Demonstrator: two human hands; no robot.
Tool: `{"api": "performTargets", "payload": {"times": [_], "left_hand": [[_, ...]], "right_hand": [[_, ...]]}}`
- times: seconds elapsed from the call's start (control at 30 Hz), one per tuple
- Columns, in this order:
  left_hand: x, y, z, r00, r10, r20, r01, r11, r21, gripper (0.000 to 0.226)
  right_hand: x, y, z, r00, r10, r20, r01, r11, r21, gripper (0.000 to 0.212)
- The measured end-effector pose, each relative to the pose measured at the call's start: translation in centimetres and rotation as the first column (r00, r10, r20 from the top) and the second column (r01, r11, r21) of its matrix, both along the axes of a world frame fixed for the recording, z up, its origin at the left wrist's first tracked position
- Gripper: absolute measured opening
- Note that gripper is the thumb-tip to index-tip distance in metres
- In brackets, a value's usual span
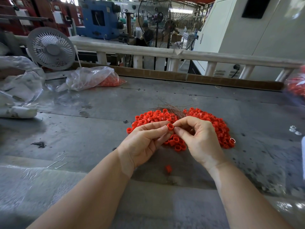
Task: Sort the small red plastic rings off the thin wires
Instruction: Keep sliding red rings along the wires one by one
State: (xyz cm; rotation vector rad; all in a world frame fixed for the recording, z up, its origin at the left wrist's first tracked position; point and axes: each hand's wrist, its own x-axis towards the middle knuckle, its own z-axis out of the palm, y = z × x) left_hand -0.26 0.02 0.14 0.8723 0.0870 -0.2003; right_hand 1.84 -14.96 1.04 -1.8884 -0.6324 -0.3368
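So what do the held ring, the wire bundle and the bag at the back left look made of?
Ring: opaque red plastic, slightly glossy. Wire bundle: thin brownish strands, probably metal. Bag: clear, crinkled plastic film; red pieces show through.

Ring pile mid-tabletop, both hands over its near edge.
Left hand and right hand meet above the pile, one ring pinched between their fingers. Wire bundle lies on the pile's far side. A stray ring sits nearer, between the wrists. Bag with rings at far left, small fan behind it, loose plastic sheeting further left. Second bag at the right edge. Railing behind the tabletop, big standing fan beyond.
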Motion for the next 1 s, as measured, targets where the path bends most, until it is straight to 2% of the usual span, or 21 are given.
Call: {"api": "performTargets", "payload": {"times": [0.7,1.0], "left_hand": [[0.20,-0.15,-0.17,1.000,0.020,0.016,-0.020,1.000,0.023,0.020],[0.11,-0.39,-0.05,0.997,0.056,0.051,-0.058,0.997,0.051,0.016]], "right_hand": [[-0.02,0.07,-0.17,0.999,-0.034,0.002,0.035,0.999,-0.008,0.027],[-0.03,0.05,-0.15,0.999,-0.044,0.006,0.044,0.999,-0.027,0.018]]}}
